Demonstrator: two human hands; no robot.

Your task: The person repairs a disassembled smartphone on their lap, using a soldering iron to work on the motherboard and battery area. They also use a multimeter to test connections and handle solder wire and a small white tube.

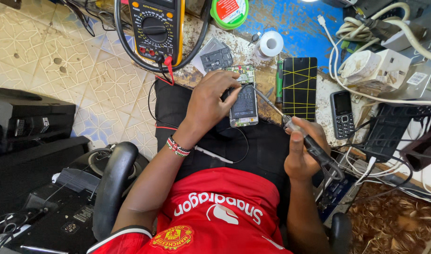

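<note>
Cluttered, paint-chipped workbench (pixel 290 28) holds a yellow multimeter (pixel 155 29). At its edge lies an opened phone (pixel 243 99), pinned by the left hand (pixel 210 101), fingers pressed on it. Right hand (pixel 304 148) grips a soldering iron (pixel 290 124), tip at the board: soldering seems underway, needing steady contact.

Patterned cream floor tiles (pixel 60 70) at ten o'clock, worn blue workbench top (pixel 300 28) at one o'clock, black chair armrest (pixel 113 188) at seven o'clock

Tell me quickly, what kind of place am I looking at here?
Most likely a small phone or electronics repair bench. An opened phone lies under the left hand, the right hand holds a soldering iron, and a yellow multimeter with test leads sits on the worn worktop.
</note>
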